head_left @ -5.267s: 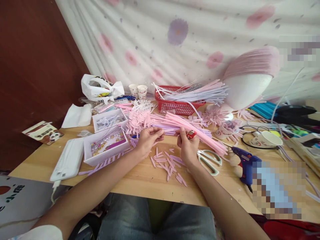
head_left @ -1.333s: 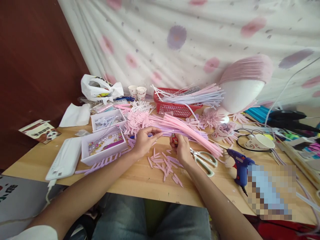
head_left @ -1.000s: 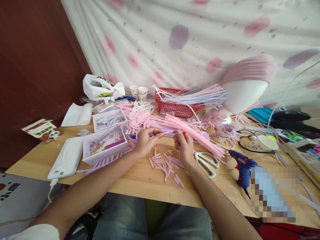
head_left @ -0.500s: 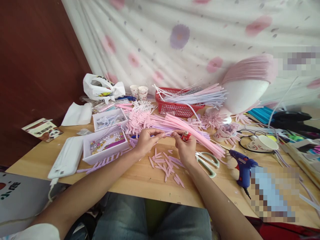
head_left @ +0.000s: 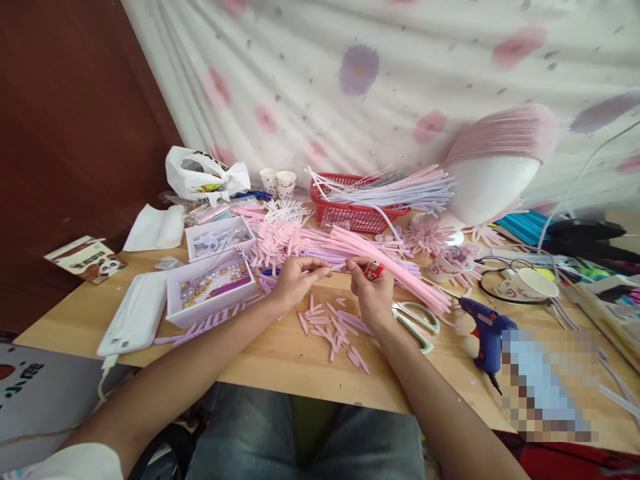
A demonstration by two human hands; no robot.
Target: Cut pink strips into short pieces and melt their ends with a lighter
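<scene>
My left hand (head_left: 296,283) pinches one end of a thin pink strip (head_left: 338,267), and my right hand (head_left: 373,298) is clenched round a red lighter (head_left: 373,270), its fingertips meeting the strip's other end. Both hands hang just left of the scissors (head_left: 416,317), and the strip lies beyond the scissors' tips, close in front of the pile of long pink sticks (head_left: 360,248). Cut pink pieces (head_left: 332,327) litter the table (head_left: 280,367) left of the scissors. Nearer me than those there is bare wood up to the table's front edge, the only free room. A blue glue gun (head_left: 483,328) crowds the scissors' right side. A second ago my right hand sat lower, nearer the scissors; now it is raised to the strip, the lighter still in it.
</scene>
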